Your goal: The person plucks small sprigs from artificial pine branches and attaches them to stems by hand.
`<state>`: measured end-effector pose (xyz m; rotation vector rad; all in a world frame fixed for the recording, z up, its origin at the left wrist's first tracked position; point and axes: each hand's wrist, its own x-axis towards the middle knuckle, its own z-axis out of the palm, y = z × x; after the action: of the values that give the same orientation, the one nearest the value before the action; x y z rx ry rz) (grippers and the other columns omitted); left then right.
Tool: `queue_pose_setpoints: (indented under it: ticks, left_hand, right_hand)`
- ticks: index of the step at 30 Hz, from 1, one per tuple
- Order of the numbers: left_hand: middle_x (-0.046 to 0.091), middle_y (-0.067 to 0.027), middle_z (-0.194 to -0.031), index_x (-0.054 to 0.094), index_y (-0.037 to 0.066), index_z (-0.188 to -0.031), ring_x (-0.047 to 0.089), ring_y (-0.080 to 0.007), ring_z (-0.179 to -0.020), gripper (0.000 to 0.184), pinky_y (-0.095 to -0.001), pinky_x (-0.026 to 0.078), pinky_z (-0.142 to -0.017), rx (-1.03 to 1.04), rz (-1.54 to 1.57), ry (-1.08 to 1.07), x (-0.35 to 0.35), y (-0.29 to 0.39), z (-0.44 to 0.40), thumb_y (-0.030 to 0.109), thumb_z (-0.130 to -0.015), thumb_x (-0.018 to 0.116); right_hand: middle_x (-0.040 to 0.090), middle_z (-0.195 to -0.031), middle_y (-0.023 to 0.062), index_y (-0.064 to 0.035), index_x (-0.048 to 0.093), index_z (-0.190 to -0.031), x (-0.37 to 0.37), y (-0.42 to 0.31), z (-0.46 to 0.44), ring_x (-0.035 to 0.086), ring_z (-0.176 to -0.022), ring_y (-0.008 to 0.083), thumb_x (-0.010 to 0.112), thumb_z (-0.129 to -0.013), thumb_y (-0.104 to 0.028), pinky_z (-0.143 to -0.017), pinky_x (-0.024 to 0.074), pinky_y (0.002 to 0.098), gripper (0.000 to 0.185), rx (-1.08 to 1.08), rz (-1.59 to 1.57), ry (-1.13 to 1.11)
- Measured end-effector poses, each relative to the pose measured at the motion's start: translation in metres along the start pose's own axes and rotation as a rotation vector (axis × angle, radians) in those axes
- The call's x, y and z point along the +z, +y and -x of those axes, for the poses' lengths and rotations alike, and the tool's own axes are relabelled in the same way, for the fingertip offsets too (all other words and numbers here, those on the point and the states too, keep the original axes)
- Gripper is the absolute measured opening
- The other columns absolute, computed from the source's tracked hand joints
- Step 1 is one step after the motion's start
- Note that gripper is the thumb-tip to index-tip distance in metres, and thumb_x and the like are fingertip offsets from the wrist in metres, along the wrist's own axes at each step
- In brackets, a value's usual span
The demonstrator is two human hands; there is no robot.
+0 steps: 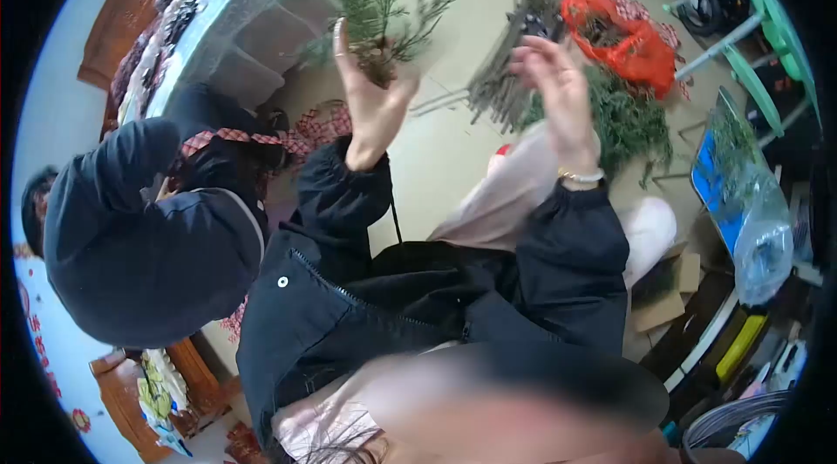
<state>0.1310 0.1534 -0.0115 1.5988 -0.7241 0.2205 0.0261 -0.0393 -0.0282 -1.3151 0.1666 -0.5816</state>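
My left hand (pixel 375 111) holds a bunch of green needle-leaved sprigs (pixel 379 2). Its stem ends sit between my thumb and fingers, and the index finger points up alongside. To the right, my right hand (pixel 562 98) is raised, slightly blurred, with its fingers apart and nothing in them. Behind that hand, a pile of loose green sprigs (pixel 623 119) lies on the floor. A heap of bare brown stalks (pixel 510 71) is beside the pile, near an orange-red plastic bag (pixel 632 50) with dry plant matter inside.
Another person in dark clothes (pixel 157 246) bends close on my left. A covered table (pixel 187 45) stands at upper left. On the right are a green-and-white stool frame (pixel 754 37), a blue board with sprigs (pixel 715 194) and a clear plastic bag (pixel 763 246). Cardboard (pixel 663 298) lies lower right.
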Motion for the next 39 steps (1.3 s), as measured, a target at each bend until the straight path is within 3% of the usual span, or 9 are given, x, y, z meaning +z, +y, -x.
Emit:
queue_pose_setpoints:
  ticks: [3, 7, 12, 17, 21, 22, 26, 29, 39]
  left_hand:
    - [0.035, -0.0178, -0.122, 0.002, 0.003, -0.136, 0.047, -0.0229, -0.099, 0.089, -0.0294, 0.043, -0.079, 0.087, -0.069, -0.191, 0.048, 0.011, 0.027, -0.009, -0.068, 0.057]
    - [0.030, -0.0223, -0.128, -0.002, 0.004, -0.137, 0.046, -0.0248, -0.103, 0.083, -0.0321, 0.041, -0.083, 0.073, 0.174, -0.517, 0.096, -0.008, 0.065, -0.006, -0.075, 0.051]
    - [0.021, -0.0223, -0.137, -0.006, 0.007, -0.137, 0.031, -0.0300, -0.124, 0.077, -0.0366, 0.028, -0.099, -0.169, 0.601, -0.732, 0.122, -0.014, 0.078, -0.011, -0.077, 0.039]
    - [0.025, -0.0227, -0.136, -0.002, 0.013, -0.138, 0.031, -0.0323, -0.125, 0.075, -0.0406, 0.027, -0.100, -0.090, 0.617, -0.911, 0.110, -0.015, 0.079, -0.011, -0.080, 0.038]
    - [0.052, -0.0150, -0.108, 0.040, 0.000, -0.122, 0.056, -0.0205, -0.092, 0.040, -0.0306, 0.044, -0.080, 0.103, 0.139, -0.593, 0.091, -0.028, 0.072, -0.001, -0.083, 0.048]
    - [0.055, -0.0057, -0.081, 0.052, -0.001, -0.102, 0.052, -0.0096, -0.066, 0.023, -0.0219, 0.043, -0.060, 0.073, 0.042, -0.445, 0.091, -0.031, 0.068, 0.005, -0.080, 0.058]
    - [0.052, -0.0061, -0.080, 0.031, -0.002, -0.116, 0.051, -0.0106, -0.069, 0.064, -0.0231, 0.041, -0.059, -0.369, 0.003, -0.473, 0.101, -0.043, 0.070, 0.021, -0.072, 0.070]
    - [0.050, -0.0153, -0.098, 0.010, -0.005, -0.129, 0.052, -0.0237, -0.088, 0.098, -0.0315, 0.043, -0.078, -0.277, -0.041, -0.410, 0.127, -0.049, 0.077, 0.027, -0.064, 0.075]
    - [0.046, -0.0180, -0.107, 0.005, -0.001, -0.132, 0.052, -0.0246, -0.091, 0.089, -0.0354, 0.044, -0.079, -0.205, 0.301, -0.356, 0.157, -0.030, 0.069, -0.004, -0.066, 0.064]
  right_hand:
    - [0.049, -0.112, 0.0106, -0.0001, 0.022, -0.131, 0.020, 0.009, 0.041, 0.053, -0.096, 0.0153, 0.064, -0.079, -0.013, -0.079, 0.0450, 0.0269, 0.068, 0.049, -0.218, -0.092]
    - [0.058, -0.099, 0.0147, 0.0049, 0.016, -0.129, -0.003, 0.013, 0.059, 0.058, -0.087, 0.0148, 0.070, -0.074, -0.021, -0.077, 0.0474, 0.0240, 0.082, -0.054, -0.002, 0.111]
    - [0.061, -0.090, 0.0092, 0.0019, 0.055, -0.097, -0.045, 0.023, 0.066, 0.060, -0.074, 0.0163, 0.051, -0.080, -0.003, -0.062, 0.0514, 0.0268, 0.018, 0.201, -0.410, 0.374]
    - [0.061, -0.086, 0.0080, 0.0014, 0.055, -0.094, -0.063, 0.036, 0.089, 0.060, -0.076, 0.0187, 0.045, -0.079, -0.003, -0.064, 0.0516, 0.0333, 0.018, 0.172, -0.524, 0.457]
    - [0.058, -0.084, 0.0102, 0.0029, 0.055, -0.090, -0.091, 0.060, 0.112, 0.061, -0.074, 0.0275, 0.044, -0.078, -0.005, -0.068, 0.0513, 0.0382, 0.018, 0.239, -0.569, 0.338]
    - [0.057, -0.085, 0.0107, 0.0022, 0.054, -0.090, -0.092, 0.064, 0.115, 0.061, -0.074, 0.0283, 0.045, -0.078, -0.006, -0.069, 0.0510, 0.0388, 0.018, 0.265, -0.584, 0.320]
    - [0.054, -0.085, 0.0112, -0.0013, 0.046, -0.105, -0.089, 0.071, 0.116, 0.060, -0.075, 0.0291, 0.045, -0.078, -0.007, -0.071, 0.0508, 0.0393, 0.027, 0.283, -0.617, 0.286]
    - [0.054, -0.085, 0.0112, -0.0049, 0.039, -0.116, -0.085, 0.074, 0.115, 0.060, -0.075, 0.0294, 0.044, -0.078, -0.008, -0.071, 0.0512, 0.0387, 0.038, 0.285, -0.660, 0.289]
    - [0.055, -0.089, 0.0115, 0.0000, 0.047, -0.104, -0.081, 0.072, 0.120, 0.061, -0.078, 0.0286, 0.044, -0.079, -0.009, -0.072, 0.0506, 0.0376, 0.027, 0.285, -0.634, 0.290]
